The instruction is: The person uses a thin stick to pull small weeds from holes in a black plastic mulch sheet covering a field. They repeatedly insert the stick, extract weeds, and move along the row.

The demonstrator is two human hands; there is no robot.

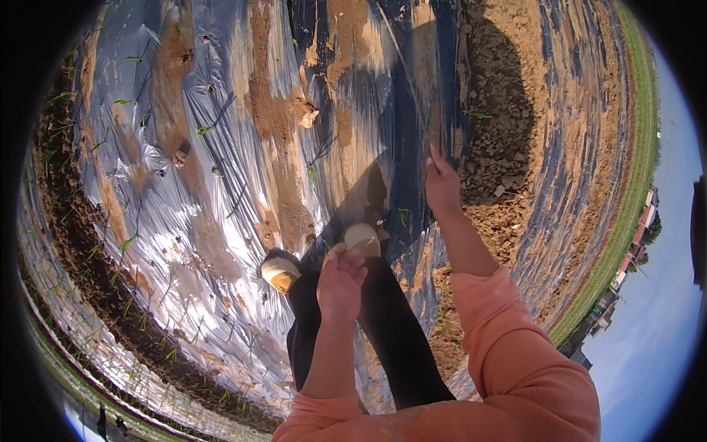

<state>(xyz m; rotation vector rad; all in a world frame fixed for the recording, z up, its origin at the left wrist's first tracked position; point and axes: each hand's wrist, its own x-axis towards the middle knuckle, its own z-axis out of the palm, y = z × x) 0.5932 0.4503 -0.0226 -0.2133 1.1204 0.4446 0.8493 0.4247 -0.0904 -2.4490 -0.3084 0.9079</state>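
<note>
My right hand [442, 185] is held out over the film-covered bed, thumb pointing away from me and fingers curled. A thin pale stick [393, 38] runs from the top of the view toward its fingertips; whether they grip it is unclear. Closer to my body, my left hand [341, 279] is turned partly palm up above my shoes, its fingers loosely bent. A small green leaf [326, 247] shows beside its fingertips, but I cannot tell whether it is held. Beneath both hands lies shiny plastic mulch film [221, 143], streaked with soil. A green seedling [403, 216] stands between the hands.
More seedlings [203, 131] poke through holes in the film. My light-coloured shoes [362, 236] stand on the bed. Bare clods of soil [497, 132] lie along its right side. Beyond are further film-covered rows [585, 138], a grass strip [635, 110] and distant buildings [635, 237].
</note>
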